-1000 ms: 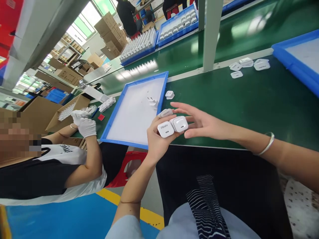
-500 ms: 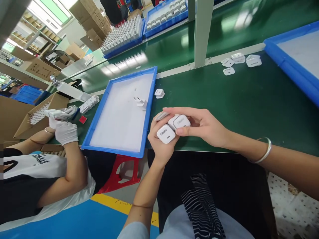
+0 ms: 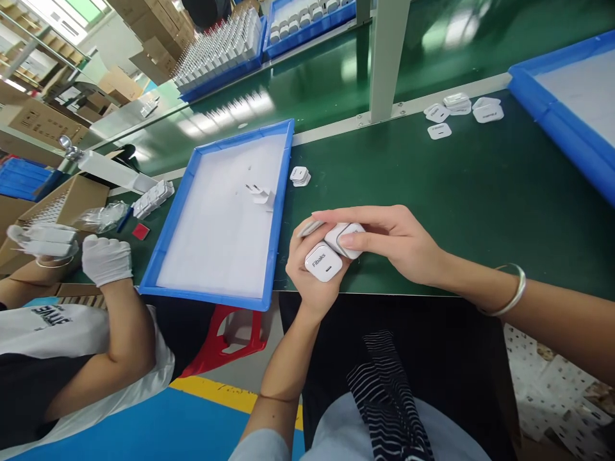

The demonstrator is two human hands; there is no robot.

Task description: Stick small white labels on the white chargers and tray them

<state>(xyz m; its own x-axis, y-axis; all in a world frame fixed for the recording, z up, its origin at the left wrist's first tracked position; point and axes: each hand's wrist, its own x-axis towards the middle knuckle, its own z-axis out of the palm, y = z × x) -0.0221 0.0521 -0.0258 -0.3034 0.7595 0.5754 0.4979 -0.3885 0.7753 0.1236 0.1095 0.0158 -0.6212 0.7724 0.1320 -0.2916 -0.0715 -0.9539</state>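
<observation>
My left hand is closed around a white plug charger, whose front reads "Fibaks" above a small port slot. Beside it sits a second white charger, touching the first. My right hand grips this second one, its thumb lying across the front face and hiding most of the print. A thin white piece shows between the fingers of my left hand. Both hands are just above the table's front edge. A small stack of white face plates lies beyond them.
A blue-rimmed tray to the left holds one white plug piece. More face plates lie by the upright post. Another blue tray stands at right. A co-worker's gloved hand is at far left, near a cardboard box.
My right thumb has moved up over the second charger's front face. The co-worker's gloved hands have come apart, one carrying white pieces leftward. The view has shifted slightly.
</observation>
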